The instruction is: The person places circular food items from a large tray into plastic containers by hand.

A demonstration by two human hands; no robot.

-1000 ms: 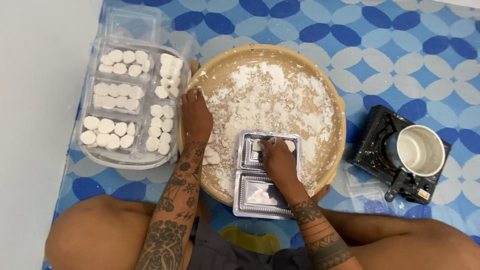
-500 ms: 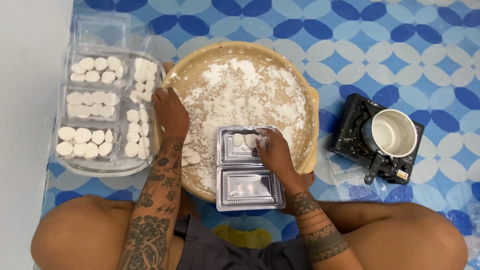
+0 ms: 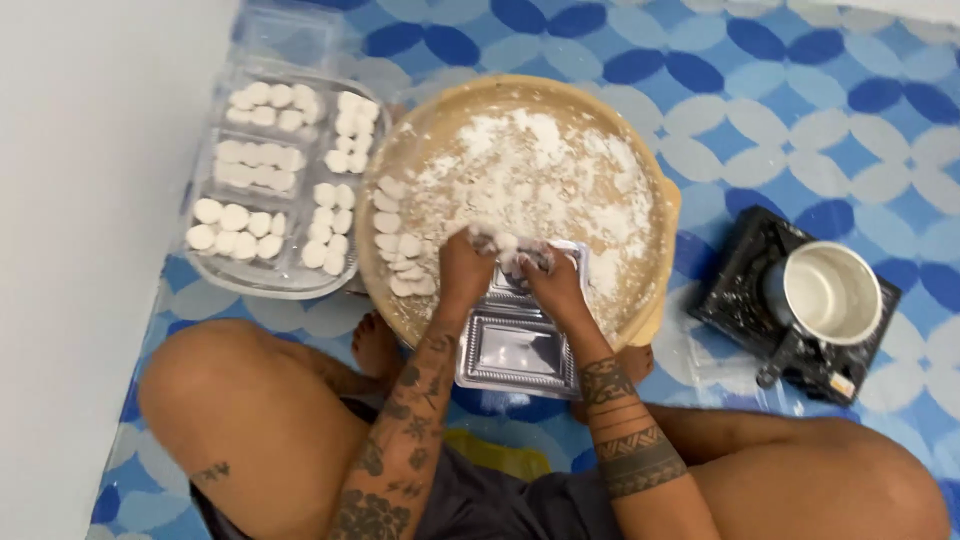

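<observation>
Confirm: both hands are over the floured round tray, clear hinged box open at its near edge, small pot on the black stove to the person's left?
Not quite. The head view shows the pot on the black stove to the person's right, not left. The rest holds: left hand and right hand over the floured round tray, clear hinged box open at its near edge.

The round tray (image 3: 655,215) looks woven and matt, dusted with powdery flour; the hinged box (image 3: 515,350) is clear glossy plastic; the pot (image 3: 825,295) at right is shiny metal.
</observation>
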